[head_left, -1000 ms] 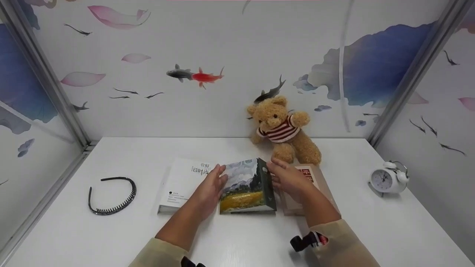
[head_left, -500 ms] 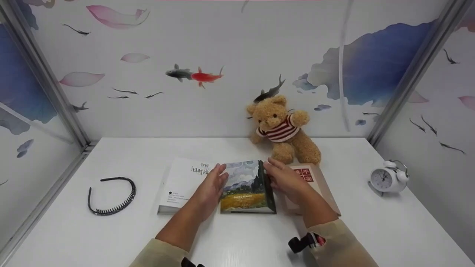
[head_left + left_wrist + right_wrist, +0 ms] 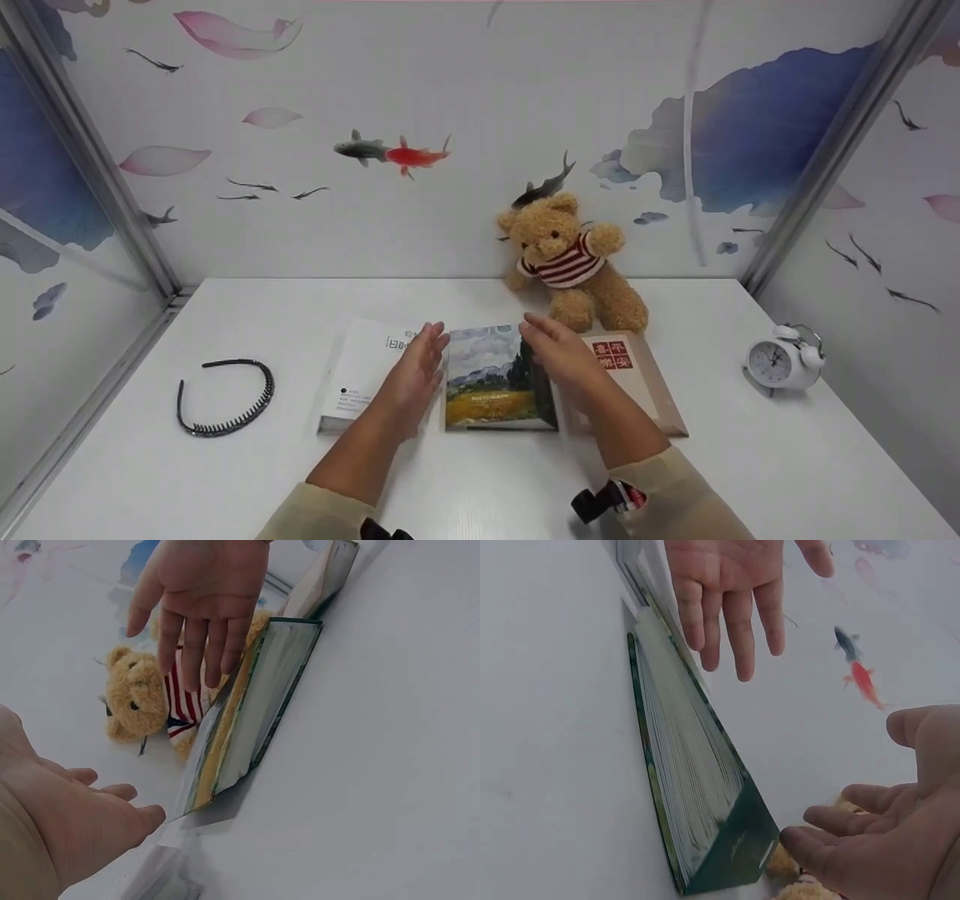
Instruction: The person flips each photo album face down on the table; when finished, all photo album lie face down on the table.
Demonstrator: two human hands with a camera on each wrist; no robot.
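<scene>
White tabletop [image 3: 225,480] is enclosed by wall panels printed with fish, petals and blue leaves, joined at the corners by metal posts. At the centre of the surface a photo album [image 3: 499,379] with a painted landscape cover is seen lying flat, its spine toward 3 o'clock. The left hand [image 3: 411,375] is held at 9 o'clock of the album with fingers straight and spread, nothing gripped; from the head view it appears to hover just beside the album's left edge, above a white book [image 3: 360,371] lying there, and contact cannot be told. The right hand [image 3: 559,356] is held at 3 o'clock of the album, likewise flat and relaxed with fingers extended toward 12 o'clock, nothing held; it lies just beside the spine and above a brown book [image 3: 637,375] bearing red characters. In the left wrist view the album [image 3: 251,709] is shown with its page edge exposed, and the right hand [image 3: 202,592] is seen above it, apparently clear of it. In the right wrist view the album [image 3: 697,817] is seen edge-on, with the left hand [image 3: 731,585] beyond it, fingers straight. At 12 o'clock a teddy bear [image 3: 574,262] in a striped jumper is propped against the wall. At 9 o'clock, well apart, a black headband [image 3: 225,394] is laid; at 3 o'clock a white alarm clock [image 3: 784,360] is stood.
</scene>
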